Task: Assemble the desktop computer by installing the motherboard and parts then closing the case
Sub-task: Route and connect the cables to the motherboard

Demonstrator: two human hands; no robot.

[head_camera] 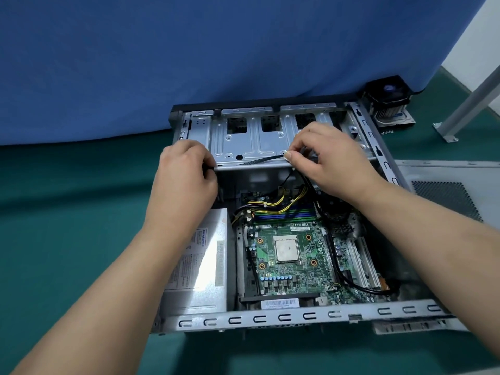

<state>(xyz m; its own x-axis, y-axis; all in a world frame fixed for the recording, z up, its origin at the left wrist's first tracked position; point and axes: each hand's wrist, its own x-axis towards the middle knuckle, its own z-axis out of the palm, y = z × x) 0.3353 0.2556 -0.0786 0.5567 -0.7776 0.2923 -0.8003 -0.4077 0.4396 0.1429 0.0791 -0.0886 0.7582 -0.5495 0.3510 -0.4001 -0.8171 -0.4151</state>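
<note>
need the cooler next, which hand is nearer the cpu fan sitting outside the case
Right. The right hand pinches a cable at the drive cage, toward the cpu fan at the case's far right corner. The left hand is across the case.

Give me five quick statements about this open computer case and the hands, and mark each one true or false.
1. The motherboard lies inside the case. True.
2. A cooler covers the processor. False: the chip is bare; the cooler sits outside, behind the case.
3. The right hand pinches a flat black cable. True.
4. The power supply sits right of the motherboard. False: it is left.
5. The left hand rests on the table. False: it is at the drive cage.
</note>
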